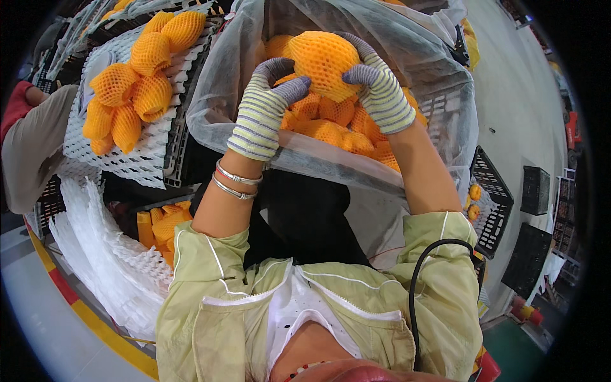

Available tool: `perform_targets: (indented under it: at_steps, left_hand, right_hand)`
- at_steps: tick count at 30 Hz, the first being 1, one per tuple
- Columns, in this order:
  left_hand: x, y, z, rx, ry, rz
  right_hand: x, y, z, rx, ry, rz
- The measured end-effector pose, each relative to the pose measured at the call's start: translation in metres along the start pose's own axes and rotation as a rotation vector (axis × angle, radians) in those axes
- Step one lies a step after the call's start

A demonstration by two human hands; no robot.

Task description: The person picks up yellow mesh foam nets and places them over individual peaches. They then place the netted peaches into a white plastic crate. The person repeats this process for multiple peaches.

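Note:
A fruit in an orange foam net sleeve (327,64) is held up between my two gloved hands. My left hand (267,105), in a striped knit glove with grey fingers, has its thumb and fingers at the sleeve's left edge. From the right, my right hand (384,86) wraps its fingers over the far side, the thumb pressed to the near face. Beneath lies a crate lined with translucent white fabric (329,164), holding several orange foam sleeves (334,133); whether each has fruit inside is hidden.
At the left, orange-netted pieces (131,86) lie on white foam netting (129,164) over a black crate. Below are white foam net sheets (95,258) and flat orange sleeves (164,224). A seated person's leg (40,143) is farther left. Black crates (494,205) stand at the right.

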State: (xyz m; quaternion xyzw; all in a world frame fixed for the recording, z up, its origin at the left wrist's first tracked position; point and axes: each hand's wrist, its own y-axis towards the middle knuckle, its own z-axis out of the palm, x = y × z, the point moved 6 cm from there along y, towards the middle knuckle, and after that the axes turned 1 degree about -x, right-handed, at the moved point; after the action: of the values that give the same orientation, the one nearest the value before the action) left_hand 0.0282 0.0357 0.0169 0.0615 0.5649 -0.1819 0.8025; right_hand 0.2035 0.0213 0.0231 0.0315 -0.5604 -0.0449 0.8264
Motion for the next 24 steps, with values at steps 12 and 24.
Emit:
perform_targets:
  at_steps: [12, 24]
  left_hand:
    - [0.003, 0.001, 0.016, 0.262, -0.445, -0.055]
    - [-0.009, -0.015, 0.016, 0.336, -0.486, 0.045]
  right_hand:
    - [0.036, -0.033, 0.068, 0.156, -1.132, -0.626]
    - [0.028, -0.012, 0.013, -0.018, -0.285, -0.236]
